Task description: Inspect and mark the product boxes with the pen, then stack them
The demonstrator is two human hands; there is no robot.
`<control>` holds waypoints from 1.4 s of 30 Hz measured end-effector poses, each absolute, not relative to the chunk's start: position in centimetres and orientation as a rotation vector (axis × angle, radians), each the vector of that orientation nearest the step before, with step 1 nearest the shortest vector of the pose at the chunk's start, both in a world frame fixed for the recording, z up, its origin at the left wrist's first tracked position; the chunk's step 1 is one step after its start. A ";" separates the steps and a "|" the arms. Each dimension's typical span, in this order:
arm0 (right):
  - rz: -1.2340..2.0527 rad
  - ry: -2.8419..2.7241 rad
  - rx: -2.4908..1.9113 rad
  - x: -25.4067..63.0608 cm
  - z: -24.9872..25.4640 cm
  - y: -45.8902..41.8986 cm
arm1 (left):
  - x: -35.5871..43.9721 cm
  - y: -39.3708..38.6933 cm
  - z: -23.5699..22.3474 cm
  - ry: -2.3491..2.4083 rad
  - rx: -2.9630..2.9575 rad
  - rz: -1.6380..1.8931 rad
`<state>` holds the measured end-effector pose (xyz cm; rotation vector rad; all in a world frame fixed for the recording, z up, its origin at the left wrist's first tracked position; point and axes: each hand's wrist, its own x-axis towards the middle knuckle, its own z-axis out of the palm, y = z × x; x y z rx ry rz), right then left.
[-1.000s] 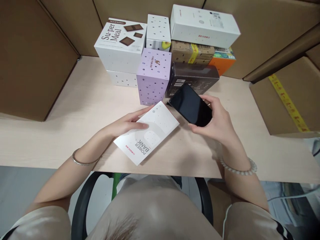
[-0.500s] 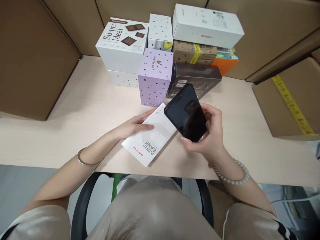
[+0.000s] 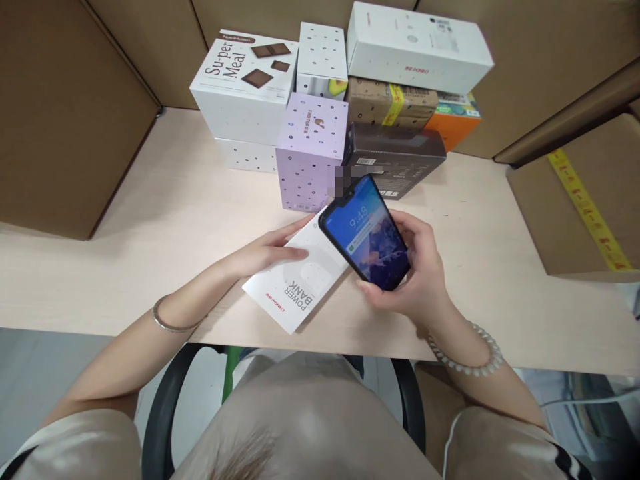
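My left hand (image 3: 275, 252) grips a flat white power bank box (image 3: 290, 283) by its far left side, thumb on top and fingers partly hidden behind it. Its printed face is turned up, tilted above the table. In my right hand (image 3: 413, 267) is a black smartphone (image 3: 373, 233), held by its edges with the thumb at the near side. The phone's screen is lit, showing a clock and a notification, and its far left part covers a corner of the power bank box. A lilac dotted box (image 3: 310, 157) and a dark brown box (image 3: 400, 160) stand just beyond.
Behind are a white "Su-per Meal" box (image 3: 245, 73), a small white dotted box (image 3: 323, 53), a long white box (image 3: 415, 47), a taped brown parcel (image 3: 370, 103) and an orange box (image 3: 453, 127). Cardboard boxes (image 3: 70, 120) flank the table (image 3: 150, 200), with a taped carton (image 3: 565, 200) at right.
The phone has moved left and nearer to me, over the power bank box's corner. Its screen has gone from dark to lit. The power bank box has shifted slightly right.
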<state>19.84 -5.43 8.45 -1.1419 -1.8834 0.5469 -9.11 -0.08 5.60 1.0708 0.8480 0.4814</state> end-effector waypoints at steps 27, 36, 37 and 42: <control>0.743 -1.905 -1.276 21.6 8.2 -3.8 | -8.6 -0.5 6.9 0.866 1.139 0.454; 0.911 -2.091 -1.327 25.0 7.4 -0.7 | -12.2 0.8 9.0 0.937 1.386 -0.037; 0.921 -2.102 -1.368 25.0 7.2 -0.5 | -12.4 0.9 9.3 0.905 1.420 -0.074; 0.912 -2.189 -1.704 24.3 7.1 -0.2 | -13.4 0.6 10.4 0.852 1.698 -0.032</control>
